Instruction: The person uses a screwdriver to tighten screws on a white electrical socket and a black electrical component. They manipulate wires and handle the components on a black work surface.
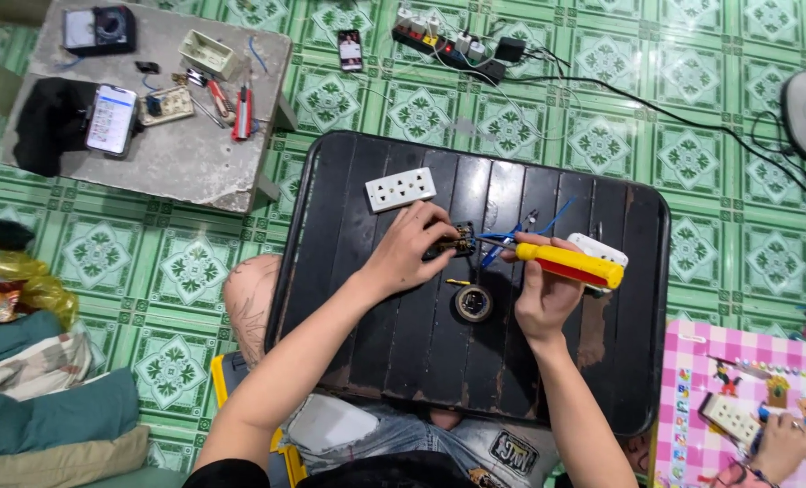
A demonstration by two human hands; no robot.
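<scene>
Gripping screwdriver (573, 264) and socket module (457, 241), mid-table (376, 316), edges well apart.

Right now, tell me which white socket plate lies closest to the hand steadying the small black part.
The white rectangular socket plate on the black slatted tray, just above the left hand. The other white plate lies behind the yellow-handled screwdriver, beside the right hand.

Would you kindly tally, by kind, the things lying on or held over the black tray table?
White socket plates: 2 (one bare, one behind the screwdriver)
Yellow-handled screwdriver, in the right hand: 1
Small socket module with blue wires, under the left hand: 1
Roll of black tape: 1
Total: 5
</scene>
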